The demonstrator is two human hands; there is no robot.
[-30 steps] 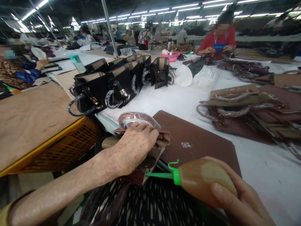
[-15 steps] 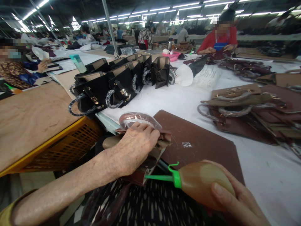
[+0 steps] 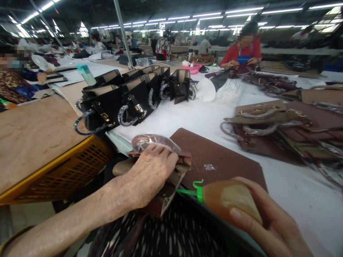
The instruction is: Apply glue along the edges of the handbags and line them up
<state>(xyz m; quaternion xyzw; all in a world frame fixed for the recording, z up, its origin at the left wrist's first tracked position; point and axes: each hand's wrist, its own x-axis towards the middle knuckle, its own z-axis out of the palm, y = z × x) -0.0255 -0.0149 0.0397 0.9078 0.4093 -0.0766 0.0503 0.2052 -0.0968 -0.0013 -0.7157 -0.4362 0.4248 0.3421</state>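
My left hand (image 3: pixel 150 175) lies closed over a brown unfinished handbag (image 3: pixel 163 198) at the table's near edge, pressing its folded top. The bag's plastic-wrapped handle (image 3: pixel 154 141) shows just beyond my fingers. My right hand (image 3: pixel 268 221) grips a soft tan glue bottle (image 3: pixel 227 201) with a green cap and long green nozzle (image 3: pixel 186 192). The nozzle tip points left and reaches the bag's side just under my left hand. A dark brown board (image 3: pixel 222 162) lies flat behind the bag.
A row of black handbags (image 3: pixel 125 98) stands at the left on the white table (image 3: pixel 294 200). Stacked brown bag parts (image 3: pixel 281 125) lie to the right. A yellow crate (image 3: pixel 69 167) under a wooden board (image 3: pixel 32 132) is at my left. A person in red (image 3: pixel 242 50) works across the table.
The view has shifted slightly. My right hand has brought the bottle a little up and left, with the nozzle closer to the bag. My left hand stays on the bag.
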